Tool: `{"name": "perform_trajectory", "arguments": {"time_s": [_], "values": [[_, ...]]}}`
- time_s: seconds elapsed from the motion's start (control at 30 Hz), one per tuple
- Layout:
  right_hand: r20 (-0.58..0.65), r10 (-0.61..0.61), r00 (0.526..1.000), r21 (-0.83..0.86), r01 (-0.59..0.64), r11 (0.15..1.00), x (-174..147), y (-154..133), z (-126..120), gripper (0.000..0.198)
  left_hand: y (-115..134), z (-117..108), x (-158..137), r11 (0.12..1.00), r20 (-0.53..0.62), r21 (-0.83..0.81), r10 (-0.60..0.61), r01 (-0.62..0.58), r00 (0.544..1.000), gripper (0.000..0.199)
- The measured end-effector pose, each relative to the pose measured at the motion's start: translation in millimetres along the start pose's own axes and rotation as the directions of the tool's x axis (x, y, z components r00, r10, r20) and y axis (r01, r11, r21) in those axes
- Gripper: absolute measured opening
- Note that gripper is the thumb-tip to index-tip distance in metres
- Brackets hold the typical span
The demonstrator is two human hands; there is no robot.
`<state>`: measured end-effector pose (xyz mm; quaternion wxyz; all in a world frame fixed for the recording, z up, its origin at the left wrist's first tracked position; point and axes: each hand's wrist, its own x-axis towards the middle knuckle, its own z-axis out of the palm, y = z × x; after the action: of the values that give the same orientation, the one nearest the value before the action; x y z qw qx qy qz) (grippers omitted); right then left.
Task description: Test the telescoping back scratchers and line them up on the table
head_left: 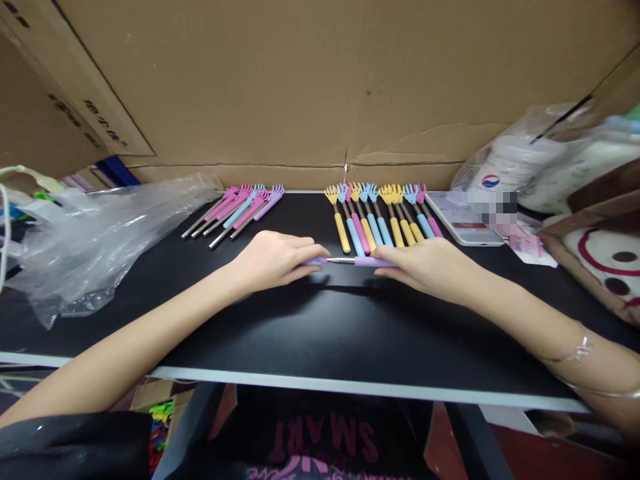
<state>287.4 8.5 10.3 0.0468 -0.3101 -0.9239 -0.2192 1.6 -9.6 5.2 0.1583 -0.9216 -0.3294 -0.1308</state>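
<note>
Both my hands hold one purple telescopic back scratcher [367, 262] level over the black table [320, 333]. My left hand [275, 259] pinches its left end, where the claw head is hidden by my fingers. My right hand [425, 265] grips the purple handle. A short stretch of metal rod shows between them. Just behind my hands lies a neat row of several back scratchers [383, 217] with yellow, blue and pink handles, claws pointing away from me. To the left lies a looser bunch of several pink, blue and purple back scratchers [240, 208] with rods extended.
A crumpled clear plastic bag [95, 240] covers the table's left part. A phone [463, 219] lies right of the row, with filled plastic bags [540, 160] and a cardboard box [600, 260] beyond. A cardboard wall [320, 87] closes the back.
</note>
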Motion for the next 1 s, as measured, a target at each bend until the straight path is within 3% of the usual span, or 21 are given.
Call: {"name": "perform_trajectory", "arguments": {"time_s": [0.13,0.23,0.4,0.47,0.77,0.9,1.0], "values": [[0.119,0.039,0.992,0.215,-0.064,0.975,-1,15,0,0.045,-12,-1,-1,0.998,-0.028,0.061,0.008,-0.006,1.0,0.026],[0.272,0.028,0.962,0.422,-0.146,0.895,-3,33,-4,0.042,-29,-3,-4,0.998,0.022,0.055,-0.037,0.036,0.999,0.028],[0.547,-0.067,0.834,0.661,-0.382,0.646,-12,62,-16,0.042,-54,-10,-12,0.988,0.11,-0.092,-0.113,0.124,0.988,0.034],[0.591,-0.085,0.802,0.675,-0.434,0.596,-14,69,-19,0.043,-56,-11,-13,0.98,0.116,-0.126,-0.141,0.155,0.983,0.035],[0.402,0.005,0.915,0.573,-0.257,0.778,-10,64,-11,0.046,-51,1,-15,0.986,0.117,-0.065,-0.148,0.156,0.982,0.033],[0.205,0.127,0.97,0.354,-0.195,0.915,-8,52,-8,0.05,-42,4,-12,0.973,0.082,-0.132,-0.177,0.187,0.981,0.034],[0.066,0.082,0.994,0.254,-0.096,0.962,-7,26,-7,0.046,-17,2,-6,0.972,0.083,-0.194,-0.119,0.133,0.989,0.033]]}}
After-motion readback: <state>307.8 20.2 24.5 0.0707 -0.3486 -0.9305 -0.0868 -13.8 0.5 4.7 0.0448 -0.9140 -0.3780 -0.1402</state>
